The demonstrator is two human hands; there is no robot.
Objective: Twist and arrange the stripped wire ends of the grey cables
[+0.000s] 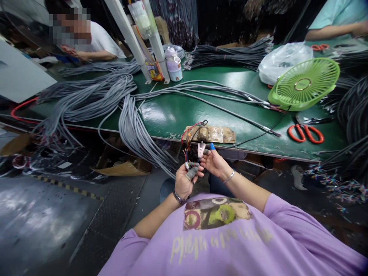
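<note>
My left hand [184, 181] is closed around the end of a grey cable, and a grey finger cover wraps its thumb. Thin coloured wires [186, 156] stick up from that grip. Close beside it, my right hand [216, 164] has its fingers bent together at the wires, its blue-capped fingertip [212, 146] raised. A small pale forked piece [201, 149] stands just above the fingers; whether I hold it is unclear. Behind the hands, a taped brown block [217, 134] with red and black leads lies at the table edge. A grey cable bundle [135, 128] hangs down to my left.
On the green table [169, 115] lie long grey cables [201, 87], red-handled scissors [306, 133], a green fan [303, 84] and a plastic bag [284, 61]. A purple bottle [174, 64] stands by a white post [156, 42]. Two people sit across the table.
</note>
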